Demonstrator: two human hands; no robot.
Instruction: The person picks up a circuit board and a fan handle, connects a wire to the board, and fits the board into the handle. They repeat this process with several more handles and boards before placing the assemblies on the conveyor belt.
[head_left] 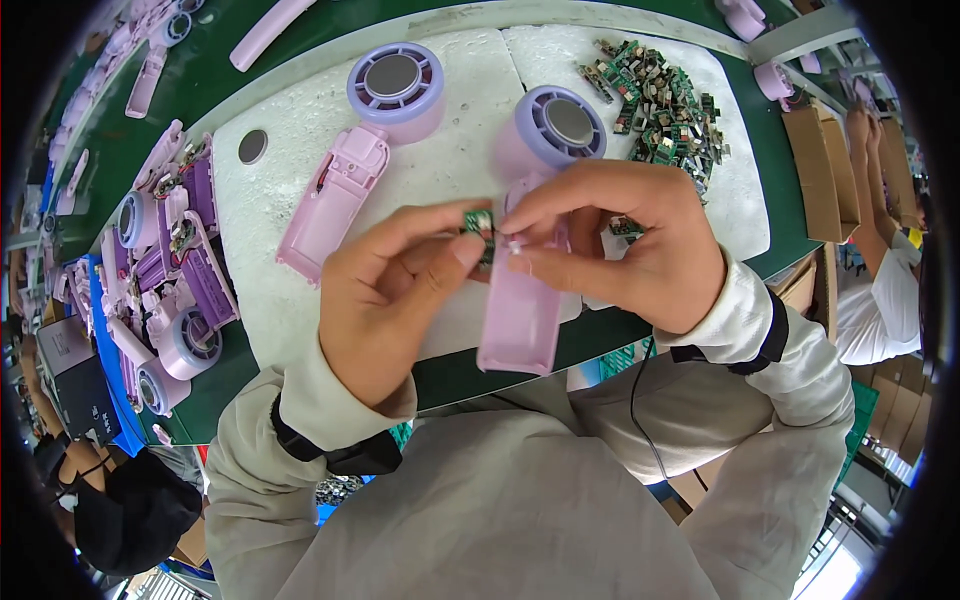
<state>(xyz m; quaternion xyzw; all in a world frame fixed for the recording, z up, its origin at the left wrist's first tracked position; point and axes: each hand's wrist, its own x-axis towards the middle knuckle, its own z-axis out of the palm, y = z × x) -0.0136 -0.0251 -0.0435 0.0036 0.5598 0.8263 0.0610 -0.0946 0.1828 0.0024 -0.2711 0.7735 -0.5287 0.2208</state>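
While a small green circuit board [479, 222] is held upright between the thumb and fingertips of the left hand [385, 285], its face is seen to be dotted with pale and metallic components. A small white piece [516, 246] is pinched between the thumb and forefinger of the right hand [650, 240], just to the right of the board; whether the two are joined cannot be told. Below both hands a pale pink handle shell [518, 325] is stretched toward the near edge, its upper part partly covered by the right fingers; whether it is touched by them cannot be told. The shell is trough-shaped, in smooth plastic with raised side walls, and at its far end a round lavender head [557, 125] is seen, slotted around a flat grey disc. To the left, a second pink shell [335, 200] is laid open beside a similar head [395, 88]. All are set over white foam sheets [450, 175], grainy and marked, on which a jagged heap of green boards [665, 110] is piled at far right.
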